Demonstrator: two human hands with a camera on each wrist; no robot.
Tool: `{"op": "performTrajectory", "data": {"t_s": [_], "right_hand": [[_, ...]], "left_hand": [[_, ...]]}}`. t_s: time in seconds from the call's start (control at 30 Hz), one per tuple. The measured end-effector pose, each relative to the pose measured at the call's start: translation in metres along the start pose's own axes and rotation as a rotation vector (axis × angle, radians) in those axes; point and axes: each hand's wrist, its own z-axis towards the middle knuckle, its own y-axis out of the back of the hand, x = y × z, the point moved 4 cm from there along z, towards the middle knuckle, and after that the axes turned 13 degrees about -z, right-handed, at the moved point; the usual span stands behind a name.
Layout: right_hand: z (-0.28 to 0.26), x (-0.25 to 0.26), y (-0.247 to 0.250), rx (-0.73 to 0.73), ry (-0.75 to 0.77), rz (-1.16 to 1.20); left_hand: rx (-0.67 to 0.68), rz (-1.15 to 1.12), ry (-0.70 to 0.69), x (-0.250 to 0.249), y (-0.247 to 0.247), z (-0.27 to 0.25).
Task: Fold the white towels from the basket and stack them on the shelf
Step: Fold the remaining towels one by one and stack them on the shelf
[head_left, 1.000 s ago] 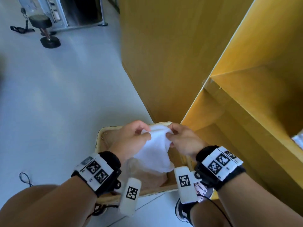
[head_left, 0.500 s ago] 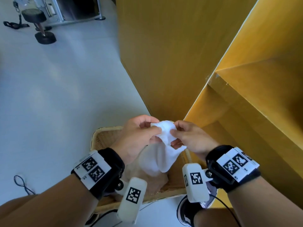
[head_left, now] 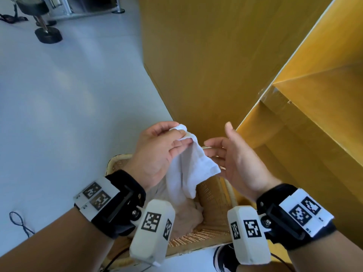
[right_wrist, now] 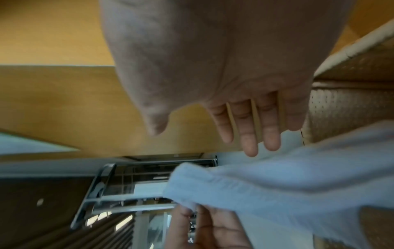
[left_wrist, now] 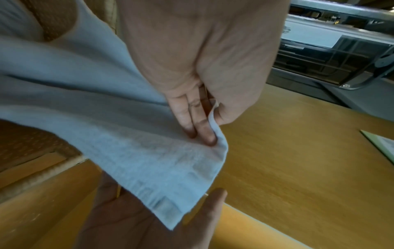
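One white towel lower centre: soft, light, limp. Left hand pinches top edge; right hand open, beside free corner, best hold.

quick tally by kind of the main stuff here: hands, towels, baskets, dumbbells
hands: 2 (left hand, right hand)
towels: 1 held; more cloth in the basket, count unclear
baskets: 1
dumbbells: 1
total: 5
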Motion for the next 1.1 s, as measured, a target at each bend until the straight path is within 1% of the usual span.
{"op": "performTrajectory", "data": {"t_s": [0.07, 0.13, 0.17, 0.2, 0.27, 0.3, 0.33, 0.47, 0.6, 0.67, 0.73, 0.77, 0.83, 0.87, 0.97, 1.03, 1.1], "right_hand": [[-0.002, 0.0, -0.004, 0.039, 0.132, -0.148], [-0.006, -0.004, -0.012, 0.086, 0.262, -0.375], [-0.008, -0.008, -0.016, 0.1, 0.295, -0.513], [-0.009, -0.013, -0.019, 0.083, 0.313, -0.685], [-0.007, -0.017, -0.025, -0.03, 0.367, -1.012], [-0.006, -0.017, -0.027, -0.087, 0.389, -1.104], [-0.005, -0.017, -0.028, -0.134, 0.397, -1.133], [-0.001, -0.015, -0.032, -0.263, 0.393, -1.004], [0.003, -0.016, -0.031, -0.324, 0.309, -0.974], [0.005, -0.016, -0.031, -0.33, 0.327, -1.018], [0.006, -0.012, -0.029, -0.376, 0.369, -1.089], [0.007, -0.011, -0.023, -0.408, 0.366, -1.02], [0.008, -0.01, -0.011, -0.434, 0.338, -0.821], [0.007, -0.008, -0.007, -0.44, 0.326, -0.764], [0.005, -0.004, 0.001, -0.448, 0.375, -0.71], [0.004, 0.0, 0.003, -0.44, 0.418, -0.675], [0.003, 0.004, 0.002, -0.402, 0.445, -0.63]], "left_hand": [[-0.002, -0.012, -0.027, -0.005, 0.0, 0.003], [-0.005, -0.01, -0.051, -0.006, 0.0, 0.005], [-0.005, -0.013, -0.054, -0.006, 0.0, 0.006], [-0.003, -0.023, -0.053, -0.005, 0.0, 0.006], [0.014, -0.053, -0.039, -0.003, -0.002, 0.006], [0.027, -0.07, -0.028, -0.002, -0.004, 0.006], [0.037, -0.088, -0.017, -0.002, -0.006, 0.005], [0.053, -0.157, 0.025, 0.003, -0.013, 0.002], [0.104, -0.231, 0.105, 0.005, -0.022, -0.003], [0.121, -0.263, 0.102, 0.002, -0.024, -0.004], [0.102, -0.26, 0.08, -0.002, -0.022, 0.0], [0.08, -0.242, 0.063, -0.003, -0.019, 0.003], [0.009, -0.182, 0.02, -0.008, -0.011, 0.008], [-0.033, -0.14, -0.004, -0.01, -0.006, 0.01], [-0.119, 0.062, -0.046, -0.014, 0.007, 0.014], [-0.122, 0.228, -0.014, -0.013, 0.013, 0.013], [-0.094, 0.379, 0.027, -0.01, 0.016, 0.011]]}}
